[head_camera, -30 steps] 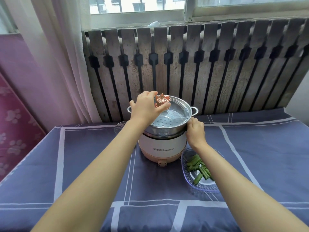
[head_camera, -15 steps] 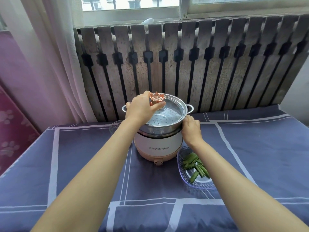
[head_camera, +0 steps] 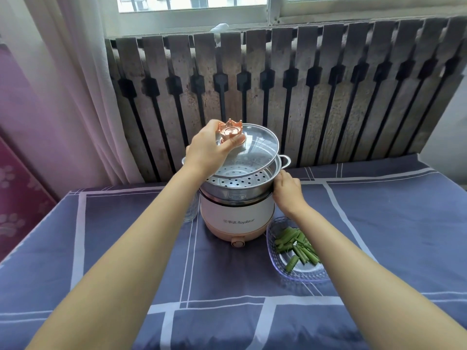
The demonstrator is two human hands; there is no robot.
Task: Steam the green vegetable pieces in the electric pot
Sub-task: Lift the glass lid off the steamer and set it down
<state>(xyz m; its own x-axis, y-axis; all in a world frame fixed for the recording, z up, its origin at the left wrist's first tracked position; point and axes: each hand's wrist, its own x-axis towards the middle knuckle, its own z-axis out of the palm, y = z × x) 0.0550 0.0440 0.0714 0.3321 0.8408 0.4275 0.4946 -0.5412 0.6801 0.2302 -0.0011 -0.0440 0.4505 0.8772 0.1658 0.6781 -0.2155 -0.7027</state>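
Note:
A white and pink electric pot (head_camera: 236, 214) stands on the blue cloth with a perforated steel steamer basket (head_camera: 265, 181) on top. My left hand (head_camera: 208, 147) grips the copper crown knob of the glass lid (head_camera: 257, 147), which is lifted and tilted above the basket. My right hand (head_camera: 288, 190) rests against the right side of the steamer basket. Green vegetable pieces (head_camera: 297, 246) lie in a clear plastic dish (head_camera: 274, 253) to the right of the pot. The basket holds nothing.
A clear glass (head_camera: 190, 210) stands left of the pot, half hidden by my left arm. The table wears a blue cloth with white lines (head_camera: 379, 223). Behind it rise a slatted wooden radiator cover (head_camera: 328, 97) and a curtain (head_camera: 83, 84) at the left.
My left hand has raised the lid off the steamer basket and tilted it up; before, it sat on the rim. My right hand stays at the basket's side.

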